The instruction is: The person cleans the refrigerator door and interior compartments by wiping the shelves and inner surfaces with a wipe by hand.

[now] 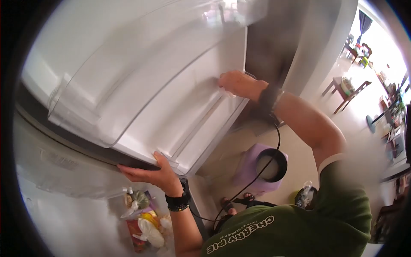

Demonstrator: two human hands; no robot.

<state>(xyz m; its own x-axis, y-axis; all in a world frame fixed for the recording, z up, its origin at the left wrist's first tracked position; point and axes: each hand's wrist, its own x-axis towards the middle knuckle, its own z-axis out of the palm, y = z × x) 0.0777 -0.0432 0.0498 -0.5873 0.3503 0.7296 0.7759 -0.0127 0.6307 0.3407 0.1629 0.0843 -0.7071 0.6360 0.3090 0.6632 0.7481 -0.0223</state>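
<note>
An open refrigerator door (171, 113) with clear plastic door shelves (85, 124) fills the upper left. At the door's lower edge, my left hand (156, 173) rests with thumb and fingers spread apart, touching the edge. My right hand (242, 84) reaches inside the lower door shelf, near its far end. Its fingers are closed on a crumpled whitish cloth (230, 94), mostly hidden under the hand; whether it is cloth or tissue is hard to see.
Bagged food (147, 227) lies in the fridge compartment below my left hand. On the floor stand a lilac stool (248, 165) with a dark round pan (280, 165) on it, and a bin (306, 195). A black cable (261, 171) crosses there. A wooden chair (353, 94) stands farther off.
</note>
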